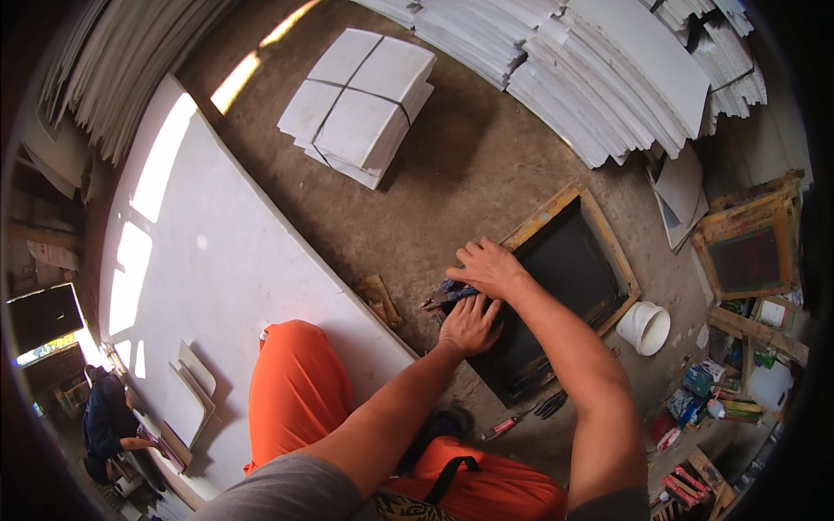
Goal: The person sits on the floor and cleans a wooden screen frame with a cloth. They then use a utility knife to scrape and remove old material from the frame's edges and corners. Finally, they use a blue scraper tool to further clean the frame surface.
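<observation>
A wooden frame (618,252) with a dark panel (569,269) inside it lies on the floor in front of me. Over its left end my right hand (488,267) is closed, fingers bent around a dark blue crumpled-looking thing (452,289) whose kind I cannot make out. Just below, my left hand (470,327) lies on the same end with its fingers stretched toward that thing, thumb apart. A rusty brown piece (432,302) pokes out at the frame's left corner. Part of the frame's left end is hidden under both hands.
A white board surface (217,234) runs along my left. A strapped stack of white sheets (356,95) stands ahead, with more sheet piles (599,78) at far right. A white bucket (644,328), another frame (745,260) and a red-handled tool (499,430) lie nearby. A person (111,417) works far left.
</observation>
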Available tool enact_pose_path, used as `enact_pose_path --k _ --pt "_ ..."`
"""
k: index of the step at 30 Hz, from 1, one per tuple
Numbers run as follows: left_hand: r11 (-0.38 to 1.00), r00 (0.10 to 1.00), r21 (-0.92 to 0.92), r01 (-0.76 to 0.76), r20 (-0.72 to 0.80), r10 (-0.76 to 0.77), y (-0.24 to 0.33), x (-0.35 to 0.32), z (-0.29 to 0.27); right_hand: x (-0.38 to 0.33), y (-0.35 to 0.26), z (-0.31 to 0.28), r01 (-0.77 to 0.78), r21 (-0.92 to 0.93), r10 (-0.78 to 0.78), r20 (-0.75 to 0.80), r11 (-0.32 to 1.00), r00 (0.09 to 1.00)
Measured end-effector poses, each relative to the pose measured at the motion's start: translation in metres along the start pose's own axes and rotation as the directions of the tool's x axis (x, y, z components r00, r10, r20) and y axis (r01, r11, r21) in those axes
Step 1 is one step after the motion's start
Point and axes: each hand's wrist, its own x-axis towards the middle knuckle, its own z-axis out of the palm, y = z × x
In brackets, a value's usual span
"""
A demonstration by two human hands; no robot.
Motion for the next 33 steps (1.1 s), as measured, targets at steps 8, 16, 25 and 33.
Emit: enact_pose_path --k 8,16,25,33 --pt "0.987 0.945 0.089 -0.132 -0.291 0.152 -0.006 -0.002 0.010 0.014 0.005 -0.026 0.008 0.043 -0.012 0.096 0.999 0.995" --pt "0.999 0.999 -0.029 -0.034 -0.026 0.034 -0.011 -0.006 0.037 0.021 -0.038 -0.077 0.001 -0.177 0.026 0.149 0.984 0.988" --pt "0.998 1.000 0.067 0.015 -0.013 -0.014 -0.003 -0.003 0.003 -0.103 -0.015 -0.079 -0.406 0.670 0.601 -0.075 0.622 0.796" --pt "0.988 0.998 0.150 0.034 -0.054 -0.026 0.001 0.001 0.007 -0.268 -0.088 0.036 0.480 0.749 0.873 0.483 -0.456 0.075"
